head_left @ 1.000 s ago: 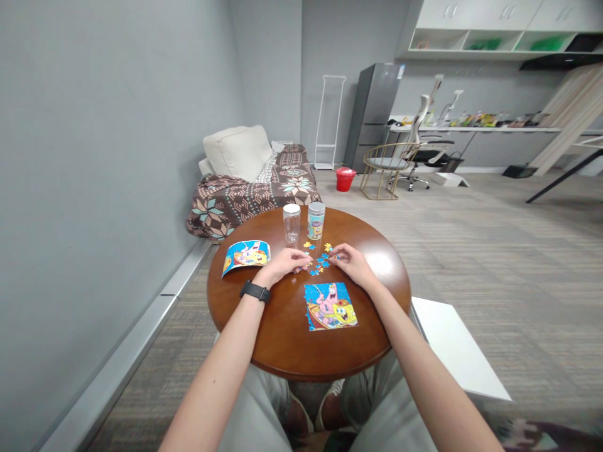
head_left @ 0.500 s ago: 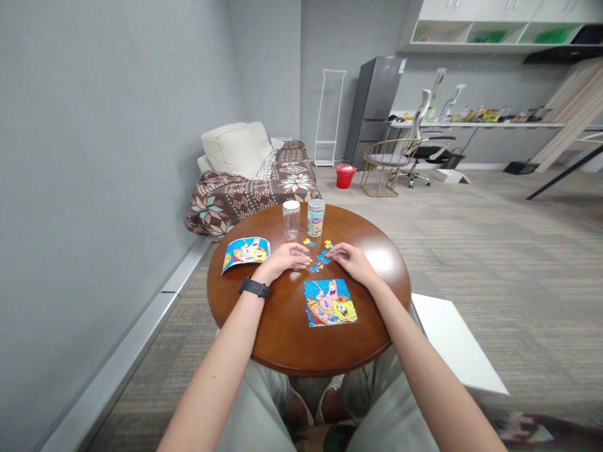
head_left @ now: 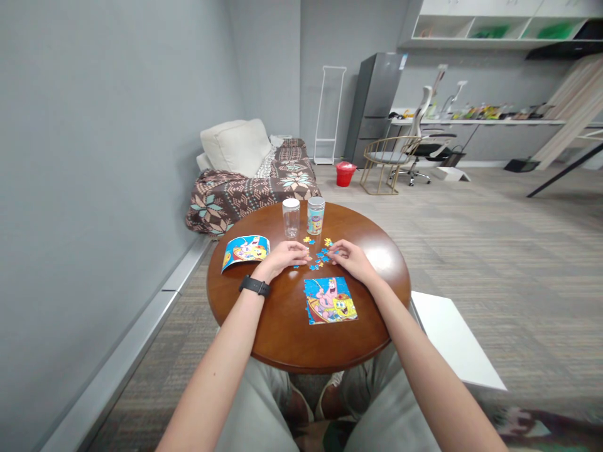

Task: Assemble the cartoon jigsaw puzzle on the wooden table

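Loose blue and yellow puzzle pieces (head_left: 323,256) lie scattered between my two hands on the round wooden table (head_left: 282,333). My left hand (head_left: 287,256), with a black watch (head_left: 255,285) at the wrist, is closed at the fingertips on a small puzzle piece at the left of the scatter. On the other side, my right hand (head_left: 349,258) has its thumb and fingers bent around a bluish puzzle piece, which they partly hide. Nearer to me lies a mostly joined cartoon puzzle (head_left: 331,301), its left edge uneven with tabs.
A clear jar with a white lid (head_left: 291,220) and a printed jar (head_left: 315,216) stand behind the pieces. A curved picture sheet (head_left: 245,249) rests at the table's left. Beyond are a covered sofa (head_left: 264,182), a red bin (head_left: 345,174) and a gold-framed chair (head_left: 389,160).
The view has tilted very slightly, so everything sits a little higher. Both hands stay at the loose pieces, with only small finger movements.
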Demonstrator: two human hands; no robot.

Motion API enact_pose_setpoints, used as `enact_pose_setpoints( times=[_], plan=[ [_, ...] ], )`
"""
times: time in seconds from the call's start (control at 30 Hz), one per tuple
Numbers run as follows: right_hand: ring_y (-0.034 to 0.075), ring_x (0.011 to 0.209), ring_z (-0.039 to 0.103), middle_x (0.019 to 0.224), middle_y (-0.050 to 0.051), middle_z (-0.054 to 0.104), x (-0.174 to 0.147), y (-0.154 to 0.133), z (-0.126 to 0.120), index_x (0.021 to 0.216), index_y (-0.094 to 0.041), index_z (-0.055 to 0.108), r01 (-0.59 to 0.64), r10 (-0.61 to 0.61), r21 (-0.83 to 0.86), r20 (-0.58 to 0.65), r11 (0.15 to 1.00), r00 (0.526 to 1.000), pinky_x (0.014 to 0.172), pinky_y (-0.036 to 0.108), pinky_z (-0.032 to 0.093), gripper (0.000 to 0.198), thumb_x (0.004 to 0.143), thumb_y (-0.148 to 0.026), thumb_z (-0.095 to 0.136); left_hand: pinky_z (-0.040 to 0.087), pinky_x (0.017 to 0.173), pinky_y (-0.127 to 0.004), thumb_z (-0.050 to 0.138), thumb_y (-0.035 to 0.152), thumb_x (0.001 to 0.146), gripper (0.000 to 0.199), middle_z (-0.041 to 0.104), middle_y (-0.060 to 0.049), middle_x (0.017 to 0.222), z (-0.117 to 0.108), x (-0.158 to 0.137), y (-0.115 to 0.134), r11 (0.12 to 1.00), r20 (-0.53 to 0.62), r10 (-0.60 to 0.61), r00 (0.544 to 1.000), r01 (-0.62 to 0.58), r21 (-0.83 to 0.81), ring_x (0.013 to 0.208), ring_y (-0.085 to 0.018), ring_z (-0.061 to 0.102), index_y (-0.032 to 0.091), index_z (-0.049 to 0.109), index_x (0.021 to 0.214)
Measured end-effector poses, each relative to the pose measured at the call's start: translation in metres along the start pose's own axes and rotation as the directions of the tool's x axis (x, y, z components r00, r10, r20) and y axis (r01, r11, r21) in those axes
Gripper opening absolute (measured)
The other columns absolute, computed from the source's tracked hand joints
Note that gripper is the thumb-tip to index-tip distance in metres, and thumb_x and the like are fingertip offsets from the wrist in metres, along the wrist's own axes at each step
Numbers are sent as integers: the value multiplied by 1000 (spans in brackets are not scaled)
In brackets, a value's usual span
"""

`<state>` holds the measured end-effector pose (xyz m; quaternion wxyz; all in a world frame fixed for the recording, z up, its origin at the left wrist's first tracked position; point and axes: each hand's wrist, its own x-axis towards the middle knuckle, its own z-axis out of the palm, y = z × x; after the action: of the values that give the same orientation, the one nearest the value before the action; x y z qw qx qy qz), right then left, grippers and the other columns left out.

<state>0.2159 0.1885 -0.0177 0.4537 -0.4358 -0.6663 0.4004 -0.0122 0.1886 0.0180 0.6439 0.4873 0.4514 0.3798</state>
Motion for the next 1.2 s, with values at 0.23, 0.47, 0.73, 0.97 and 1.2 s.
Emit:
enact_pose_setpoints(
  times=[0.23, 0.47, 0.73, 0.97, 1.2],
  plan=[
    [19, 84, 69, 89, 7, 73, -1, -2, 1, 89, -20, 61, 69, -68, -7, 32, 998, 997, 77, 34, 55, 16, 80, -34, 60, 55, 68, -24, 73, 23, 78, 18, 72, -8, 71, -2, 1, -1, 997, 13, -53, 998, 53, 59, 67, -15, 69, 11, 69, 91],
    [14, 67, 64, 79, 4, 72, -1, 0, -1, 95, -19, 58, 92, -89, -67, 38, 994, 995, 65, 29, 51, 17, 81, -26, 53, 53, 65, -23, 86, 19, 60, 29, 70, -5, 69, -5, 3, -5, 999, 16, 21, 1000, -21, 42, 65, -13, 68, 10, 67, 80],
    [14, 73, 66, 91, 4, 66, 0, 4, 1, 90, -20, 56, 50, -50, -14, -8, 999, 999, 68, 28, 53, 21, 71, -26, 63, 54, 73, -26, 85, 24, 61, 29, 72, -7, 74, -3, 1, -3, 1000, 42, 19, 999, -20, 7, 74, -16, 70, 10, 63, 75],
    [15, 71, 64, 74, 1, 64, 0, 2, -1, 78, -21, 55, 67, -67, -31, 7, 997, 998, 72, 31, 53, 8, 70, -21, 57, 53, 75, -24, 82, 23, 66, 23, 70, -5, 74, -4, 5, -6, 999, 35, 38, 999, -39, 29, 70, -11, 67, 10, 66, 77],
    [16, 76, 62, 81, 2, 64, -1, 0, -3, 68, -20, 59, 152, -156, -184, -8, 971, 988, 75, 32, 52, 5, 72, -21, 57, 51, 63, -21, 72, 18, 75, 14, 65, -1, 63, -2, 2, -2, 996, 8, -1, 1000, 1, 90, 59, -8, 62, 12, 63, 84]
  ],
)
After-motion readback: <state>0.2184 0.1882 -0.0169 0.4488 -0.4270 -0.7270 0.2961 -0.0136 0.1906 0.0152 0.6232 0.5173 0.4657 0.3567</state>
